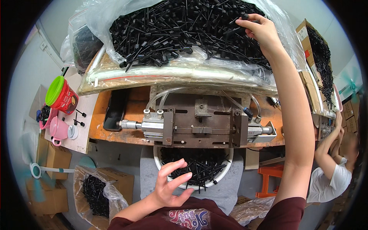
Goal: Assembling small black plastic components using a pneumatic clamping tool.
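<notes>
My right hand [262, 33] reaches to the far right over a large heap of black plastic parts [165, 32], each a thin stem with a thicker head. Its thumb and fingers pinch one black plastic part [244, 17]. The heap lies in a clear plastic bag [285, 36]. My left hand [166, 188] is held with its fingers apart and nothing in them. It hovers by the near side of a white round basket [229, 165] on my lap, which holds more of these parts. Between the heap and the basket sits a metal fixture [199, 132] with a pneumatic cylinder on each side.
A red bucket with a green rim [68, 100] and a pink cup [58, 128] stand on the left. Below are a lined carton of black parts [94, 193] and a fan [35, 170]. An orange stool [268, 178] is at right, where another person [331, 172] works.
</notes>
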Tool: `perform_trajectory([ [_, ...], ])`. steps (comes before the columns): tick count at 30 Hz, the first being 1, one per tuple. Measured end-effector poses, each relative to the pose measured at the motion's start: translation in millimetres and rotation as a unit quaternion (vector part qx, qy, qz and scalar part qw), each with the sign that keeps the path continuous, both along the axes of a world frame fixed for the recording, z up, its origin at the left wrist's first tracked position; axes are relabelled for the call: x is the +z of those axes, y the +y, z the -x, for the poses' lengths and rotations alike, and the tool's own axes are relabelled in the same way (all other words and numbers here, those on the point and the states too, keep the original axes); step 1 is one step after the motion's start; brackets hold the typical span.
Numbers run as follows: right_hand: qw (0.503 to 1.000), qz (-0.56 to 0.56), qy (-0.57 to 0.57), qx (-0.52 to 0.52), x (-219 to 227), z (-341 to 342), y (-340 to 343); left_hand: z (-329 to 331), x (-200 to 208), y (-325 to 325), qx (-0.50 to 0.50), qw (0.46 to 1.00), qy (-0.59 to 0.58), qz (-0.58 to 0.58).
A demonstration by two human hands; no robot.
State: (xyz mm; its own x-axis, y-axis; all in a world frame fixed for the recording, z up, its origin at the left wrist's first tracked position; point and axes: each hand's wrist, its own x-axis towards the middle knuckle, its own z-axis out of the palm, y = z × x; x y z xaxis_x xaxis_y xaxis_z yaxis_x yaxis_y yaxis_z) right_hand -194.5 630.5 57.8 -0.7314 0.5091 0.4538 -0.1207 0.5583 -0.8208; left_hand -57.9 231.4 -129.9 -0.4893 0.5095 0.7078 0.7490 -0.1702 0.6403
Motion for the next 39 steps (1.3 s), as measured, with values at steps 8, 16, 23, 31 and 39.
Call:
perform_trajectory([
  [8,0.985,0.074,0.148,0.043,-6,-48,-60,25,36,21,-0.004,1.0,0.0,-0.029],
  [16,0.899,-0.375,0.188,0.124,-139,-172,-191,17,65,62,-0.325,0.643,-0.684,-0.116],
  [23,0.951,-0.264,0.054,0.153,-148,-201,-215,14,36,58,-0.224,0.725,-0.65,-0.041],
  [31,0.977,-0.14,-0.007,0.16,-150,-213,-208,7,19,48,-0.188,0.823,-0.528,0.095],
  [39,0.97,-0.205,-0.05,0.118,-161,-207,-196,13,12,33,-0.106,0.832,-0.54,0.068],
])
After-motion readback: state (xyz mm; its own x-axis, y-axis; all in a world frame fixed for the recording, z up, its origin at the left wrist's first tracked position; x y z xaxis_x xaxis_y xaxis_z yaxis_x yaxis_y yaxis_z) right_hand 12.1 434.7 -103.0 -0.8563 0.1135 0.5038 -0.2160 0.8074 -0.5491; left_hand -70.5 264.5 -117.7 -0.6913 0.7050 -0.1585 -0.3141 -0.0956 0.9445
